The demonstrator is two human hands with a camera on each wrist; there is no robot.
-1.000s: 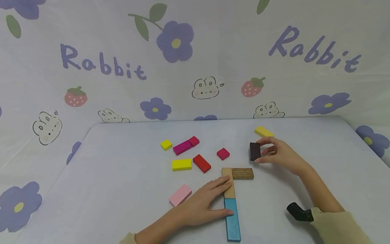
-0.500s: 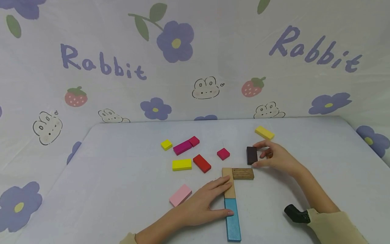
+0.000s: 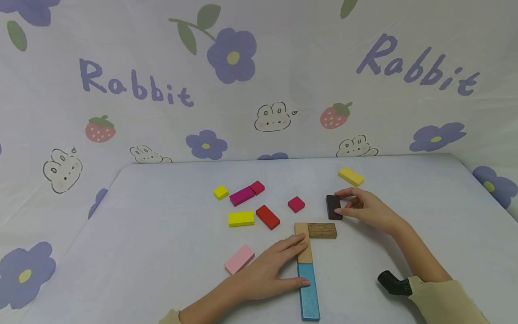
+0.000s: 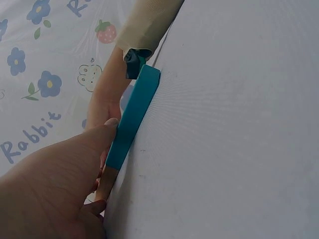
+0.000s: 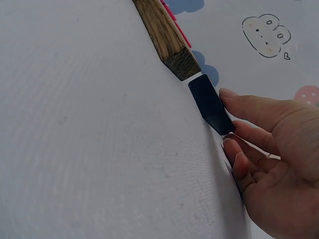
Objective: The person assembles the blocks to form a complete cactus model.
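In the head view my left hand lies with fairly straight fingers over a tan block, its thumb on the blue block joined end to end with it. A brown wood-grained block meets the tan one at its far end, making a corner. Just beyond it lies a dark brown block, which my right hand holds by its right side: thumb on the near part, index finger at the far corner. The right wrist view shows the dark block flat near the wood-grained block's end.
Left of the tan block lie a pink block, a yellow block and a red block. Farther back are a small yellow block, magenta blocks and a pale yellow block. A patterned cloth hangs behind the table.
My right hand has brought the dark block left and nearer, toward the wood-grained block. The thumb has shifted from its near end onto its right side. My left hand has not moved.
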